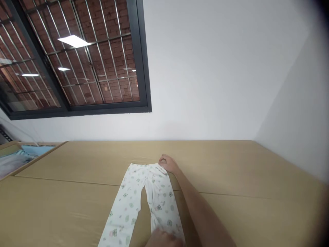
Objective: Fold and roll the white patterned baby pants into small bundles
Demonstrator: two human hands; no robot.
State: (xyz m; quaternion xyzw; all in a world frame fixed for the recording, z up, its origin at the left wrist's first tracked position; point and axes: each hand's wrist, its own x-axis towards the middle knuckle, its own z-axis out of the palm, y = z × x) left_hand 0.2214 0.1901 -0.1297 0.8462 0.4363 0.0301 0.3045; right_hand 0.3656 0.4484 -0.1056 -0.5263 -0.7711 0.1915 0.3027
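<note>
A pair of white pants [164, 195] with a small green and pink print lies spread flat, waistband away from me and legs towards me. At the right corner of the waistband is my right hand [168, 163], its fingers curled and closed on the cloth. My left hand [164, 238] is low in the frame, over the right-hand pant leg. It looks fisted on the fabric, slightly blurred and cut off by the bottom edge. Some folds show in the cloth near the crotch, and the leg ends are out of view.
The pants lie on a tan padded surface [77, 202] with a seam running across it. At the far left stands a wooden-edged bin [48, 156] holding light blue and white cloth [19, 161]. A white wall [205, 85] and a barred window [84, 58] rise behind.
</note>
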